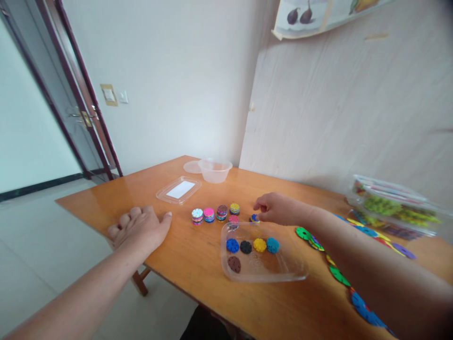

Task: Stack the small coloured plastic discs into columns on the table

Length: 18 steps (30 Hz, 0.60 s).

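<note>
My right hand [274, 208] reaches over the wooden table [184, 250] and pinches a small stack of blue snowflake discs [254, 218] just behind a clear plastic tray [295, 273]. Inside that tray lie several single discs: blue [232, 245], black [245, 247], yellow [259, 244], teal [272, 245] and brown [234, 264]. To the left of my right hand stand several short multicoloured disc stacks [215, 213]. My left hand [139, 230] rests on the table near its left edge, fingers curled under, holding nothing that I can see.
A clear lid with a white card [179, 190] and a translucent bowl [214, 170] sit further back. Loose coloured discs [339, 274] trail along the right side under my forearm. A clear box of plastic pieces [392, 208] stands at the wall. A door [71, 94] is at left.
</note>
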Tool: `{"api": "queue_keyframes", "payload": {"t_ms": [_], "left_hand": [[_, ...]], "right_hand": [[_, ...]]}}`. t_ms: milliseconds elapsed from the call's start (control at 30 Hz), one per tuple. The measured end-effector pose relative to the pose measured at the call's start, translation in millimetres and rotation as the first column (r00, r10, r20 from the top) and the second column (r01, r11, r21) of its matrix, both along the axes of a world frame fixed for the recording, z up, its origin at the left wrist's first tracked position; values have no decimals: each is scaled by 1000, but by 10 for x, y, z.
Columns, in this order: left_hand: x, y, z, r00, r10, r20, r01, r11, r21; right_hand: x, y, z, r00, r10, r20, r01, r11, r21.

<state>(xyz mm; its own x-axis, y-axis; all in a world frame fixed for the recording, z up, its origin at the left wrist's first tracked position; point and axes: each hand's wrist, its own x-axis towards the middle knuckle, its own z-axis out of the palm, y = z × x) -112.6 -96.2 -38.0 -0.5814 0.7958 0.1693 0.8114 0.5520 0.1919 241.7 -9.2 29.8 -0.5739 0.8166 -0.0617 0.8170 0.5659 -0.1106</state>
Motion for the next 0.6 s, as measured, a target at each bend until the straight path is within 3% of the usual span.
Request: {"api": "queue_keyframes", "payload": {"t_ms": [600], "left_hand": [[20,-15,41,1000,-4,-5,4,999,-36]], "right_hand": [[-52,41,-51,1000,6,-10,-6,999,-43]]}}
